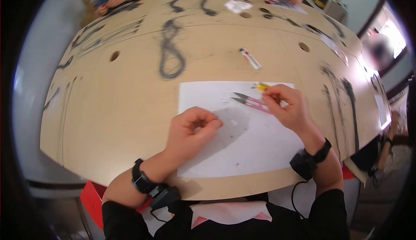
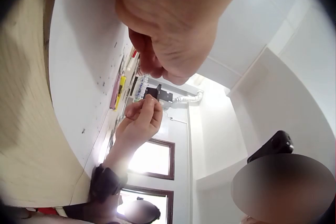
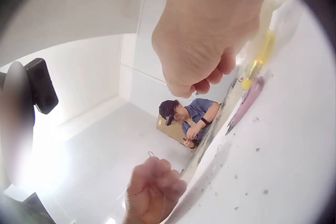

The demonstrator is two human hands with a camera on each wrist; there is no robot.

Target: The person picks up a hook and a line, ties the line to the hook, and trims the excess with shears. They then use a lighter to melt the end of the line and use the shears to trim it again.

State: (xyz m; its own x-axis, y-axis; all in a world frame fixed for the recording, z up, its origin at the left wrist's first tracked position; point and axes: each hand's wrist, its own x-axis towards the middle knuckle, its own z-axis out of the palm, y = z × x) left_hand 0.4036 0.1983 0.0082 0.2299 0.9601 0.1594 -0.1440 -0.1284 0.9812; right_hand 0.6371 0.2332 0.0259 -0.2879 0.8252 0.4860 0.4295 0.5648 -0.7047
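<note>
Left hand [image 2: 168, 32] pinches thread [image 3: 151, 153], loop poking past its grip; right hand [image 1: 286, 105] curled over snips [image 1: 255, 104], can't tell if it holds anything. Thread should be near-weightless, springy, slippery: pinch close to its end

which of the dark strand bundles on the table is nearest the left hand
The looped bundle just beyond the far left corner of the white paper; its near end curves round; the others lie farther from the left hand.
</note>
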